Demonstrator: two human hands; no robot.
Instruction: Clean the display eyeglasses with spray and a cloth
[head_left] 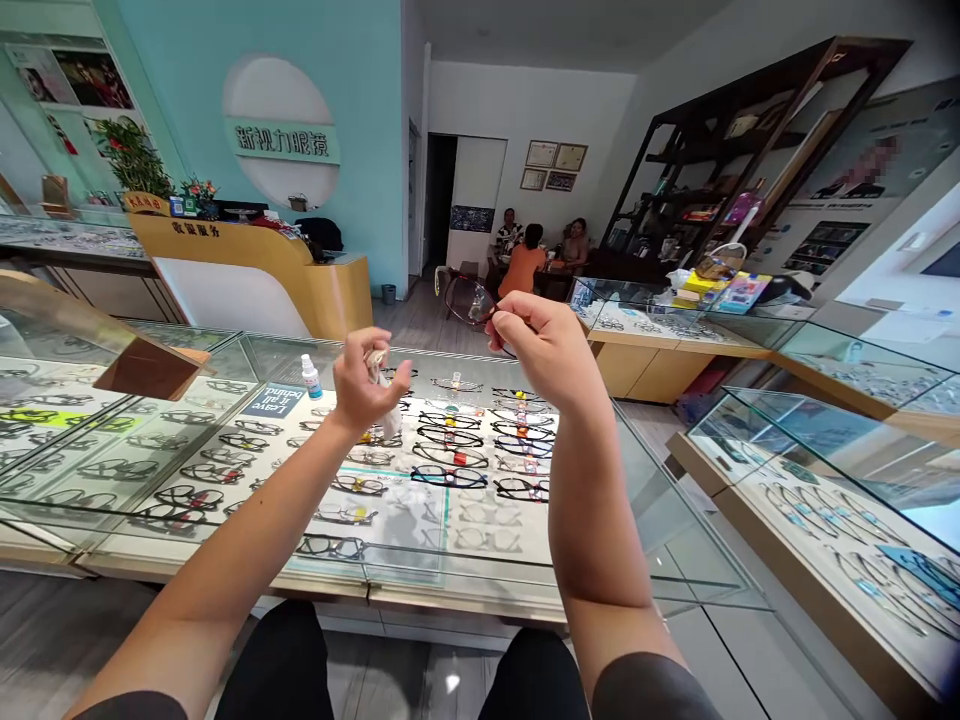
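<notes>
My right hand (541,345) is raised above the glass display case (517,560), its fingers pinched on a pair of dark-rimmed eyeglasses (471,300). The lenses point away to the left of that hand. Lower and to the left, my left hand (369,380) curls round a crumpled pale cloth (390,422), part of which hangs below the palm. The cloth and the eyeglasses are apart. Just left of my left hand, a small white bottle (310,378) with a blue and red label stands on the glass top.
Rows of eyeglasses (450,438) lie inside the case beneath my hands. A tilted mirror (150,365) stands at the left. More display cases (847,480) are to the right. Behind are a reception counter (341,295) and several seated people (525,262).
</notes>
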